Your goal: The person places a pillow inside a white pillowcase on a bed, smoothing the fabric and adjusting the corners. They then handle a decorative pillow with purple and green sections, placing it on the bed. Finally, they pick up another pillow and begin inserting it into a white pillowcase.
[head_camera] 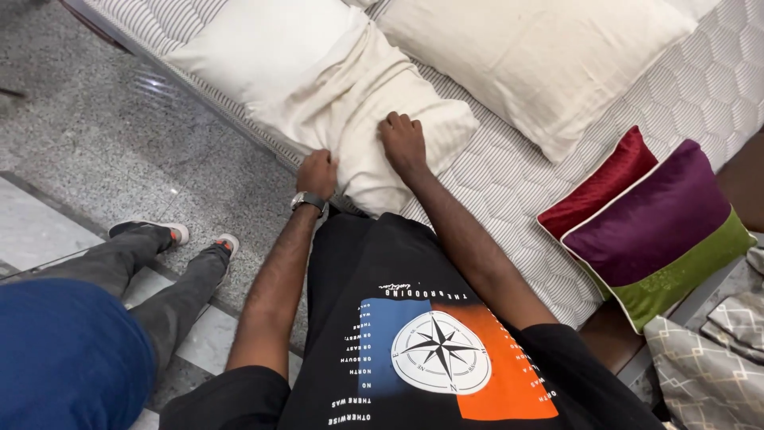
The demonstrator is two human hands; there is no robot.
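Note:
A white pillow (263,48) lies at the near edge of the mattress (517,175), partly inside a cream pillowcase (374,103). My left hand (317,173) grips the open end of the pillowcase at the mattress edge; a watch sits on its wrist. Beside it, my right hand (404,143) is closed on the bunched cream fabric on top. Both hands hold the same end of the cover, close to my body.
A second large cream pillow (533,56) lies further back on the mattress. A dark red cushion (601,187) and a purple-and-green cushion (660,231) lie at the right. Another person in grey trousers (151,271) stands at my left on the speckled stone floor (95,111).

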